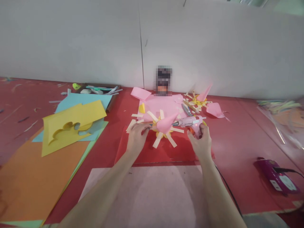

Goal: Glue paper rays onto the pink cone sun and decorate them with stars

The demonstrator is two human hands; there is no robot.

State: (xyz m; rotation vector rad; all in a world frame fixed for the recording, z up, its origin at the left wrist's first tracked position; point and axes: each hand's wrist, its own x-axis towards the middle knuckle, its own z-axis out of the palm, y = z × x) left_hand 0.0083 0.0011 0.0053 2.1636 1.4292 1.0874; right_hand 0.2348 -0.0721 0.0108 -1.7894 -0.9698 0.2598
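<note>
My right hand [201, 141] is wrapped round the handle of a pale pink glue gun [191, 123], whose nozzle points left. Its tip reaches the side of a paper craft with a pink paper cone [167, 123], yellow scalloped paper [160, 134] under it and cream strips [171, 140] spreading outward. On the craft's left side is my left hand [138, 135], fingers pinched together at the edge by the strips; what lies between the fingertips is hidden. Beneath the craft is a red board [142, 153].
Coloured sheets with a cut yellow paper [64, 136] lie left. Behind are a tray of tools [99, 90], pink paper [156, 103] and a second cone craft [201, 97]. A purple power strip [276, 175] sits right; a black cable [226, 185] runs by my right arm.
</note>
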